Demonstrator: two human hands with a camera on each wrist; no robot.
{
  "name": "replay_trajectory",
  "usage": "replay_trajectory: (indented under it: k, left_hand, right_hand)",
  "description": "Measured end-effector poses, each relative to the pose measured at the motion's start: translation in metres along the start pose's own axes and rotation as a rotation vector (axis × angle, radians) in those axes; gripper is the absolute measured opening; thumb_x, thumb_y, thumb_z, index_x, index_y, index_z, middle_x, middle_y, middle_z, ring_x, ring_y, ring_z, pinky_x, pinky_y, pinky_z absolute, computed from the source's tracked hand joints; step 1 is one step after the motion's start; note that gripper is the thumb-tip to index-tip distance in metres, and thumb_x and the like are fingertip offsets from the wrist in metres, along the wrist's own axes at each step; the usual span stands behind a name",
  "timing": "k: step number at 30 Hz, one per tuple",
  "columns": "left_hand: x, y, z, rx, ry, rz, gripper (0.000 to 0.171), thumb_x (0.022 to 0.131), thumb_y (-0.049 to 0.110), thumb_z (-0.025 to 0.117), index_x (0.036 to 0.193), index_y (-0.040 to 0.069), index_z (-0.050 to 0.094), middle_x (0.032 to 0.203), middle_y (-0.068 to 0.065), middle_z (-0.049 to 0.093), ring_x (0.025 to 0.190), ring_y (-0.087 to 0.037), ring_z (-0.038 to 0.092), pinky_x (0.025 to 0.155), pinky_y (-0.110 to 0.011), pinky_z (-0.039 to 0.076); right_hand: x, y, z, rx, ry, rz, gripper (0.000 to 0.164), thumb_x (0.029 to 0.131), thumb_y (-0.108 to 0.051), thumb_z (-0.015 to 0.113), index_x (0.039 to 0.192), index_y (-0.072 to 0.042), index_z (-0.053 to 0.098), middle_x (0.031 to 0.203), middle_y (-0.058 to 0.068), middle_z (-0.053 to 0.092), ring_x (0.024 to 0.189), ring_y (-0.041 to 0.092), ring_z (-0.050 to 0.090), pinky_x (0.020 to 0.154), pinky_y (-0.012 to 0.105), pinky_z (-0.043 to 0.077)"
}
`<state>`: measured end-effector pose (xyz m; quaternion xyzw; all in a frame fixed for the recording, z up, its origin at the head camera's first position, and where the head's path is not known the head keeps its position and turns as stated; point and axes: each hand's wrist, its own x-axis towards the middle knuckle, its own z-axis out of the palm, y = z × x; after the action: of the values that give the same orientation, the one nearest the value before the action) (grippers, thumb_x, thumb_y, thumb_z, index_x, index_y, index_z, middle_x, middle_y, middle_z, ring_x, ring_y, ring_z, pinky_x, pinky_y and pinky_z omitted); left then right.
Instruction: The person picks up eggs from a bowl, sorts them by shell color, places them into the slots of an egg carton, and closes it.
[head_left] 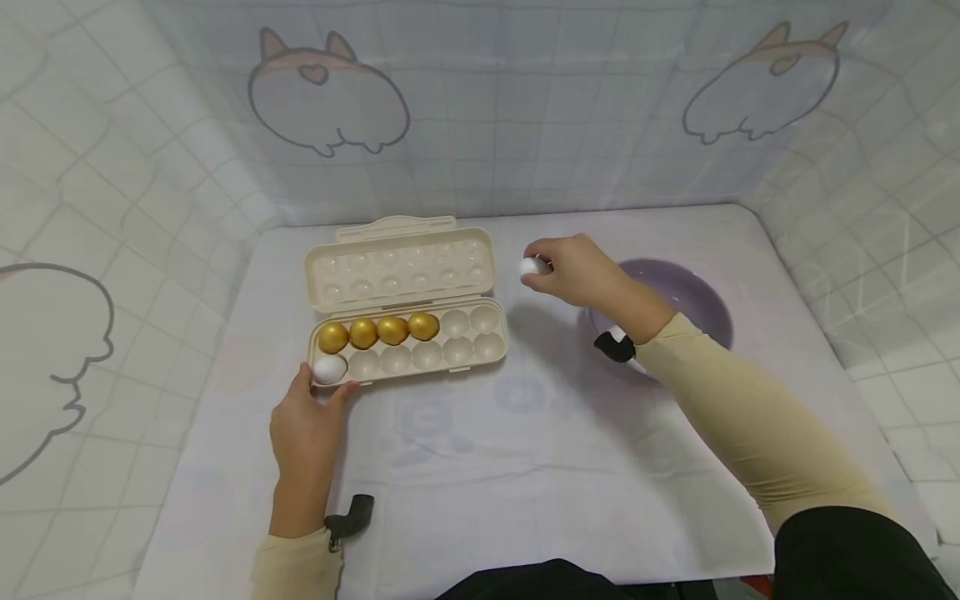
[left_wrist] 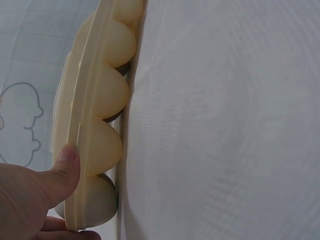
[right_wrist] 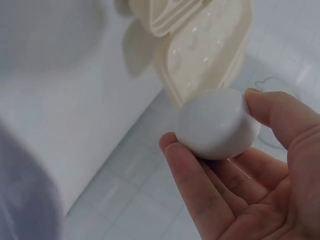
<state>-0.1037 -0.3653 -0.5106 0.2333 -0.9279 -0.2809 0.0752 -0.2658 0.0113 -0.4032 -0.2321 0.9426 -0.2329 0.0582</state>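
A cream plastic egg carton (head_left: pixel 401 265) lies with its lid open on the cloth-covered table. Several gold eggs (head_left: pixel 392 330) fill the left part of its back row, and one white egg (head_left: pixel 328 369) sits at the left end of the front row. My left hand (head_left: pixel 309 429) grips the carton's left end, with the thumb (left_wrist: pixel 67 162) on the front edge. Between the thumb and fingers of my right hand (head_left: pixel 577 268) is a white egg (right_wrist: pixel 217 124), held in the air to the right of the carton.
A purple bowl (head_left: pixel 701 304) stands on the right of the table, partly hidden under my right forearm. White tile-patterned sheeting (head_left: pixel 547 108) with cartoon drawings hangs behind the table and on both sides.
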Motion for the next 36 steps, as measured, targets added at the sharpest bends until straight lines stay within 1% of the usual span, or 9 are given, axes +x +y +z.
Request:
replay_trajectory:
  k: [4, 6, 11, 17, 19, 24, 29, 34, 36]
  left_hand:
    - [-0.001, 0.000, 0.000, -0.009, 0.002, 0.014, 0.089, 0.087, 0.030, 0.089, 0.155, -0.006, 0.045, 0.148, -0.033, 0.056, 0.136, -0.051, 0.057, 0.109, -0.064, 0.049]
    - [-0.001, -0.001, 0.000, -0.016, 0.000, 0.018, 0.089, 0.087, 0.030, 0.089, 0.155, -0.006, 0.045, 0.147, -0.033, 0.057, 0.136, -0.052, 0.058, 0.109, -0.064, 0.049]
    - [-0.001, 0.000, -0.001, -0.011, -0.016, 0.011, 0.092, 0.087, 0.033, 0.089, 0.156, -0.006, 0.043, 0.148, -0.033, 0.056, 0.136, -0.052, 0.057, 0.111, -0.064, 0.048]
    - [-0.001, 0.000, -0.001, -0.003, -0.022, -0.004, 0.092, 0.088, 0.033, 0.088, 0.157, -0.006, 0.042, 0.150, -0.032, 0.054, 0.138, -0.051, 0.056, 0.112, -0.064, 0.048]
    - [-0.002, 0.000, -0.002, -0.004, -0.020, -0.001, 0.091, 0.088, 0.033, 0.088, 0.157, -0.006, 0.043, 0.150, -0.033, 0.055, 0.138, -0.052, 0.056, 0.111, -0.064, 0.048]
    - [-0.003, 0.001, -0.002, -0.009, -0.010, 0.012, 0.090, 0.088, 0.032, 0.088, 0.155, -0.007, 0.044, 0.149, -0.033, 0.055, 0.137, -0.052, 0.057, 0.110, -0.064, 0.049]
    - [-0.004, 0.003, -0.001, -0.012, -0.015, 0.004, 0.091, 0.087, 0.033, 0.088, 0.156, -0.006, 0.044, 0.149, -0.033, 0.055, 0.138, -0.051, 0.056, 0.111, -0.064, 0.048]
    - [-0.004, 0.003, -0.001, -0.016, -0.014, 0.001, 0.091, 0.087, 0.033, 0.088, 0.156, -0.006, 0.044, 0.148, -0.032, 0.056, 0.137, -0.051, 0.057, 0.111, -0.064, 0.048]
    - [-0.004, 0.002, 0.000, -0.016, 0.000, 0.018, 0.090, 0.087, 0.033, 0.089, 0.155, -0.007, 0.045, 0.145, -0.033, 0.058, 0.134, -0.052, 0.059, 0.109, -0.065, 0.050]
  right_hand:
    - [0.006, -0.010, 0.009, 0.023, -0.016, -0.031, 0.028, 0.097, -0.025, 0.072, 0.121, -0.010, 0.073, 0.079, 0.000, 0.061, 0.071, 0.015, 0.055, 0.072, 0.031, 0.047]
    - [0.009, -0.014, 0.013, 0.037, -0.026, -0.038, 0.027, 0.098, -0.025, 0.073, 0.121, -0.011, 0.074, 0.079, -0.001, 0.062, 0.071, 0.014, 0.054, 0.071, 0.030, 0.046]
    - [0.017, -0.027, 0.024, 0.050, -0.036, -0.052, 0.027, 0.097, -0.025, 0.074, 0.120, -0.011, 0.074, 0.088, 0.001, 0.071, 0.076, 0.016, 0.059, 0.072, 0.030, 0.048]
    - [0.025, -0.043, 0.034, 0.061, -0.070, -0.061, 0.032, 0.098, -0.028, 0.074, 0.125, -0.010, 0.072, 0.105, 0.005, 0.077, 0.088, 0.020, 0.067, 0.081, 0.034, 0.056]
    - [0.028, -0.047, 0.039, 0.067, -0.080, -0.069, 0.031, 0.098, -0.028, 0.073, 0.124, -0.010, 0.072, 0.108, 0.005, 0.078, 0.091, 0.020, 0.069, 0.083, 0.034, 0.058]
    - [0.032, -0.057, 0.052, 0.098, -0.096, -0.088, 0.028, 0.098, -0.026, 0.072, 0.121, -0.011, 0.073, 0.107, 0.004, 0.078, 0.091, 0.020, 0.069, 0.082, 0.033, 0.058]
    - [0.036, -0.065, 0.064, 0.111, -0.097, -0.112, 0.026, 0.098, -0.025, 0.072, 0.119, -0.010, 0.073, 0.105, 0.003, 0.078, 0.089, 0.020, 0.068, 0.080, 0.031, 0.058]
    - [0.040, -0.075, 0.074, 0.099, -0.096, -0.124, 0.028, 0.098, -0.025, 0.072, 0.121, -0.009, 0.072, 0.107, 0.003, 0.078, 0.093, 0.019, 0.069, 0.084, 0.031, 0.059]
    - [0.041, -0.080, 0.077, 0.099, -0.105, -0.122, 0.030, 0.098, -0.025, 0.072, 0.123, -0.008, 0.071, 0.110, 0.004, 0.078, 0.094, 0.019, 0.069, 0.085, 0.030, 0.059]
